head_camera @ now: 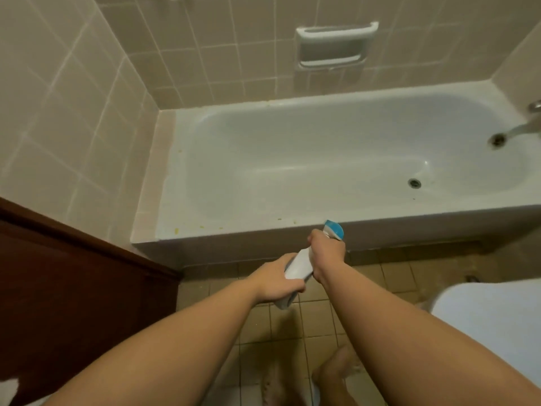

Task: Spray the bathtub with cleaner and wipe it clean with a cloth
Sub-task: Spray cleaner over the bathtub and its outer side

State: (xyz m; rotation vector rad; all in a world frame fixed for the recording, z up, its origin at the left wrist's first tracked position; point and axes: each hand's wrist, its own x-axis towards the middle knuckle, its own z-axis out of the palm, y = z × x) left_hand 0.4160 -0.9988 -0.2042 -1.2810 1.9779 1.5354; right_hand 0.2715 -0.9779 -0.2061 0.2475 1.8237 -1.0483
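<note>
A white bathtub (292, 227) runs across the middle of the head view, with small yellow specks along its near rim. In front of that rim both hands hold a white spray bottle (298, 266) with a blue nozzle head. My left hand (278, 281) wraps the bottle's lower body. My right hand (326, 249) grips its neck just below the blue nozzle, which points toward the tub. No cloth is in view.
The drain (414, 183) and overflow (497, 139) lie at the tub's right end under a metal faucet (524, 127). A soap holder (335, 43) is set in the tiled back wall. A dark wooden cabinet (73, 288) stands left, a white toilet (491, 317) right.
</note>
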